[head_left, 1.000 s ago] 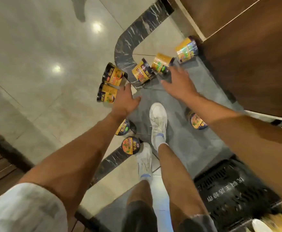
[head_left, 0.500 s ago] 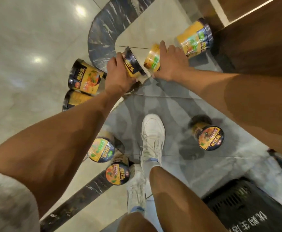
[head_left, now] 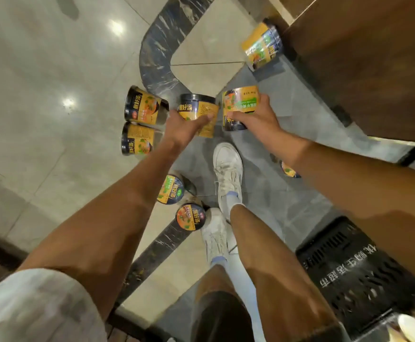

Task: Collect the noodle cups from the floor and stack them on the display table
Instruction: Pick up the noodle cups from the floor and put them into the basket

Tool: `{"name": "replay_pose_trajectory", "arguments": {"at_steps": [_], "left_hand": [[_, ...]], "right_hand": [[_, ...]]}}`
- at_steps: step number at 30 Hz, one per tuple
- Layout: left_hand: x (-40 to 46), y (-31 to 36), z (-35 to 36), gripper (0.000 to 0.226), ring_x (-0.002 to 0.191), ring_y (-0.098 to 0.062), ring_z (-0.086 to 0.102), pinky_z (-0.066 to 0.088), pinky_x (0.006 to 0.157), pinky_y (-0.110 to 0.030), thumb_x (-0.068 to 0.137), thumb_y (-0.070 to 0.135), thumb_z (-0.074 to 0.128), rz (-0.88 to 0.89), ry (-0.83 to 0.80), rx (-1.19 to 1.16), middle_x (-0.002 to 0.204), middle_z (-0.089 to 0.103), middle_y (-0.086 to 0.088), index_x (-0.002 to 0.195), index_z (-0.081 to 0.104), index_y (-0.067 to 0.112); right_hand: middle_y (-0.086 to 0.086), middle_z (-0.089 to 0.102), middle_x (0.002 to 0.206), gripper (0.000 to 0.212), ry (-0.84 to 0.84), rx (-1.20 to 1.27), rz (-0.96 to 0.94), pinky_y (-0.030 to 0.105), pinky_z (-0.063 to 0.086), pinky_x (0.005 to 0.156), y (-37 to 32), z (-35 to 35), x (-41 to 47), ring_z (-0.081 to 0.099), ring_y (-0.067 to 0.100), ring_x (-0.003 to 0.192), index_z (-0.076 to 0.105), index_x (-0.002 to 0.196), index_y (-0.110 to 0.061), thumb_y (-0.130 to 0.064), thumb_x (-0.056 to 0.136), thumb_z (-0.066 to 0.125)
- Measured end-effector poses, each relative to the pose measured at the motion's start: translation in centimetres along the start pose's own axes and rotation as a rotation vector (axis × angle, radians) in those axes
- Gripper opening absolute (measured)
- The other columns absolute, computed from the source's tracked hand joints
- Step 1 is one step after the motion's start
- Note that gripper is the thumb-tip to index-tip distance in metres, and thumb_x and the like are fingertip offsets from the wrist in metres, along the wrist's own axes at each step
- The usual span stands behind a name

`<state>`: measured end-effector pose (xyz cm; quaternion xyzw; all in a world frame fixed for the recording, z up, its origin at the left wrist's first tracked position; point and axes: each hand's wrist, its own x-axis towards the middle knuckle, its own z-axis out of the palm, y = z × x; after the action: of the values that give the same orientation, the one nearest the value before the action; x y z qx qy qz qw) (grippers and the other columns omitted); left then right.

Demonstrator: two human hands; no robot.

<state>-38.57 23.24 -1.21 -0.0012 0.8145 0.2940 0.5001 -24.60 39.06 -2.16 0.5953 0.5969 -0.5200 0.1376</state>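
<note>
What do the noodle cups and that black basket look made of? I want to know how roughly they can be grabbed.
The noodle cup in the left hand looks like printed paper or thin plastic with a glossy wrap: it glints, and its black lid looks like plastic. The one in the right hand looks alike. The black basket looks like rigid moulded plastic, matte, with slotted walls.

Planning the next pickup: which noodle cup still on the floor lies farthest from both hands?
The noodle cup by the wooden counter, at the top right, tipped over against the counter's base. The other floor cups sit left of the left hand or by the feet, below the right hand.
</note>
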Motion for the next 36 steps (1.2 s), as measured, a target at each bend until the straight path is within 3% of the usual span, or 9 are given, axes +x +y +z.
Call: {"name": "replay_pose_trajectory", "arguments": {"at_steps": [6, 11, 15, 22, 24, 27, 29, 33, 36], "left_hand": [[-12.5, 1.4, -0.5, 0.089, 0.124, -0.021, 0.062, 0.051, 0.107, -0.041, 0.079, 0.054, 0.087, -0.052, -0.135, -0.142, 0.134, 0.064, -0.002, 0.144, 0.043, 0.011], [-21.9, 1.1, 0.1, 0.09, 0.109, -0.02, 0.074, 0.056, 0.105, -0.049, 0.061, 0.06, 0.093, -0.02, -0.219, -0.199, 0.117, 0.077, -0.002, 0.132, 0.059, 0.015], [-28.1, -0.9, 1.7, 0.126, 0.124, -0.028, 0.067, 0.051, 0.11, -0.054, 0.043, 0.079, 0.09, -0.009, -0.278, -0.089, 0.137, 0.068, -0.007, 0.145, 0.051, 0.016], [-36.8, -4.4, 8.0, 0.074, 0.106, -0.012, 0.074, 0.053, 0.106, -0.047, 0.063, 0.07, 0.085, 0.037, -0.41, 0.147, 0.112, 0.078, 0.011, 0.122, 0.061, 0.033], [-38.6, -5.2, 10.4, 0.054, 0.098, -0.007, 0.076, 0.057, 0.101, -0.043, 0.075, 0.057, 0.087, 0.054, -0.461, 0.175, 0.103, 0.08, 0.015, 0.116, 0.064, 0.033], [-41.0, -5.9, 14.5, 0.049, 0.098, -0.007, 0.076, 0.06, 0.091, -0.033, 0.081, 0.051, 0.085, 0.085, -0.51, 0.248, 0.107, 0.079, 0.009, 0.12, 0.063, 0.031], [-42.8, -6.1, 17.1, 0.058, 0.095, 0.001, 0.072, 0.055, 0.078, -0.017, 0.082, 0.053, 0.083, 0.108, -0.525, 0.308, 0.11, 0.074, 0.013, 0.128, 0.057, 0.028], [-47.3, -6.7, 22.7, 0.065, 0.101, 0.001, 0.07, 0.054, 0.075, -0.014, 0.081, 0.05, 0.083, 0.144, -0.595, 0.356, 0.117, 0.071, 0.009, 0.132, 0.054, 0.023], [-50.0, -7.9, 26.3, 0.066, 0.089, 0.011, 0.07, 0.053, 0.069, -0.007, 0.08, 0.048, 0.084, 0.158, -0.679, 0.436, 0.115, 0.07, 0.011, 0.131, 0.052, 0.023]], "right_hand": [[-0.001, 0.065, 0.122, 0.08, 0.062, 0.385, 0.117, 0.006, 0.048, 0.066, 3.0, -4.6, -14.1, 0.064, 0.005, 0.095, 0.042, 0.143, -0.013, -0.026, 0.08, 0.091], [-0.002, 0.068, 0.127, 0.08, 0.175, 0.546, 0.151, 0.033, 0.051, 0.104, 7.1, -7.8, -25.1, 0.066, 0.019, 0.118, 0.044, 0.148, -0.014, -0.026, 0.082, 0.089], [-0.015, 0.069, 0.11, 0.073, 0.256, 0.726, 0.209, 0.012, 0.052, 0.075, 11.1, -9.5, -32.9, 0.066, -0.006, 0.093, 0.049, 0.14, -0.02, -0.028, 0.081, 0.09], [0.003, 0.072, 0.123, 0.06, 0.363, 1.043, 0.293, 0.042, 0.052, 0.108, 19.9, -12.3, -42.7, 0.069, 0.019, 0.116, 0.055, 0.134, -0.018, -0.023, 0.084, 0.088], [0.002, 0.072, 0.125, 0.063, 0.411, 1.104, 0.312, 0.045, 0.05, 0.111, 22.6, -13.0, -44.7, 0.068, 0.018, 0.117, 0.054, 0.138, -0.019, -0.024, 0.085, 0.088], [0.003, 0.072, 0.128, 0.064, 0.48, 1.236, 0.33, 0.05, 0.049, 0.113, 26.9, -14.6, -47.1, 0.068, 0.021, 0.12, 0.054, 0.139, -0.024, -0.024, 0.084, 0.088], [0.001, 0.071, 0.132, 0.071, 0.506, 1.307, 0.305, 0.049, 0.048, 0.114, 29.5, -15.8, -48.9, 0.067, 0.021, 0.124, 0.054, 0.141, -0.027, -0.03, 0.08, 0.09], [-0.009, 0.068, 0.138, 0.095, 0.54, 1.33, 0.282, 0.043, 0.045, 0.115, 35.2, -18.7, -53.2, 0.063, 0.011, 0.128, 0.047, 0.146, -0.034, -0.055, 0.065, 0.092], [-0.005, 0.042, 0.164, 0.132, 0.619, 1.288, 0.356, 0.05, 0.033, 0.124, 39.9, -21.3, -55.3, 0.043, 0.016, 0.149, 0.024, 0.162, -0.036, -0.073, 0.056, 0.091]]}}
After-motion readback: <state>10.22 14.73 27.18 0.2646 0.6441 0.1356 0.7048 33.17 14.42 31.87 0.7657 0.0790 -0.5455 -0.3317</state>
